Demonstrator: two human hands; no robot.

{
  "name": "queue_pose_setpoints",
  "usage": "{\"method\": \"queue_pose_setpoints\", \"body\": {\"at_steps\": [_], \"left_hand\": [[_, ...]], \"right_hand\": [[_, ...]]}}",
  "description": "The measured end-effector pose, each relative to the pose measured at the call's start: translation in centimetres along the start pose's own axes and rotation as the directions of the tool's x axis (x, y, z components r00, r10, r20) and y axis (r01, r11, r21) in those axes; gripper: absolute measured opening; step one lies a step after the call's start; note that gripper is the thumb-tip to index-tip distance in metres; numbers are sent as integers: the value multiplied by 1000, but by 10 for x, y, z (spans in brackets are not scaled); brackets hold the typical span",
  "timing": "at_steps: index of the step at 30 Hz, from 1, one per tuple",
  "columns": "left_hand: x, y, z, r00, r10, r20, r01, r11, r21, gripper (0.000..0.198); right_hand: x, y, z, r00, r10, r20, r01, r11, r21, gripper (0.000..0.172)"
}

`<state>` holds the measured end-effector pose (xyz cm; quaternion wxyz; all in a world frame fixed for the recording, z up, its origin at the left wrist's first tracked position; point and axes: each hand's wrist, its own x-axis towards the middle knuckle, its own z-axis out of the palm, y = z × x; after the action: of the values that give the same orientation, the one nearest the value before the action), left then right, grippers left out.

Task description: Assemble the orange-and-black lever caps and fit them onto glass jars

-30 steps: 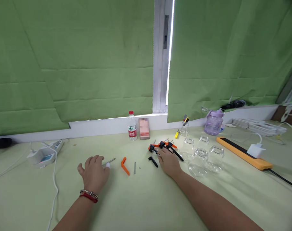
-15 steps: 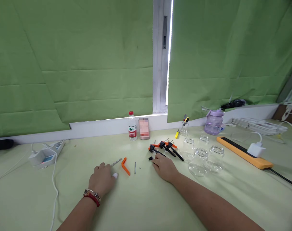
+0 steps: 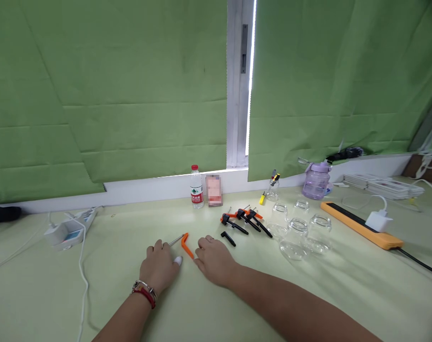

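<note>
Take the red-capped water bottle at the back of the table as your mark. Your left hand is nearer to you than the bottle and off to its left, closed over a thin metal rod. Only the slim, straight grey shaft shows past your fingers; the rest is covered.

The orange piece lies flat between your two hands, in front of the bottle and slightly left of it. It is bright, plain orange and bent at an angle, with a short blunt upper arm and a longer leg slanting towards your right hand. The rod's tip comes right up to the short arm; whether they touch, you cannot tell from here.

Your right hand is in front of the bottle and a little to its right, fingers curled down to the table, just beside the orange piece's lower end. The fingertips are hidden, so you cannot tell whether it grips anything.

To the bottle's right and nearer you lie a bent black piece and three black-and-orange assemblies. Farther right of the bottle stand clear glass jars.
</note>
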<state>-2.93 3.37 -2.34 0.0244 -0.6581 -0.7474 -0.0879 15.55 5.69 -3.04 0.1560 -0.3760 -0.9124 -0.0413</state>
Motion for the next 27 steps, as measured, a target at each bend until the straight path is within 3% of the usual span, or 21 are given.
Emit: {"method": "queue_pose_setpoints", "body": {"at_steps": [4, 7, 13, 16, 23, 25, 27], "left_hand": [[1, -3, 3, 999, 0, -34, -1, 1000, -9, 49], [5, -8, 5, 997, -36, -73, 31, 997, -75, 55], [20, -23, 17, 971, -180, -156, 97, 896, -433, 63], [26, -30, 24, 952, -266, -150, 147, 832, -535, 62], [31, -36, 29, 950, -290, -115, 166, 781, -602, 28], [30, -35, 30, 947, -305, -104, 175, 759, -627, 25], [29, -33, 30, 944, -320, -86, 190, 735, -651, 24]], "right_hand": [[27, -14, 6, 988, 156, -4, -155, 986, 69, 37], [38, -20, 11, 973, 229, 17, -229, 963, 145, 27], [41, -16, 4, 940, 342, 0, -330, 907, 263, 19], [34, 1, -6, 920, 391, -28, -342, 836, 429, 20], [-20, 50, -11, 905, 420, 74, -331, 584, 741, 13], [-40, 56, -7, 878, 439, 190, -349, 314, 883, 22], [-58, 58, -3, 852, 439, 284, -377, 138, 916, 34]]}}
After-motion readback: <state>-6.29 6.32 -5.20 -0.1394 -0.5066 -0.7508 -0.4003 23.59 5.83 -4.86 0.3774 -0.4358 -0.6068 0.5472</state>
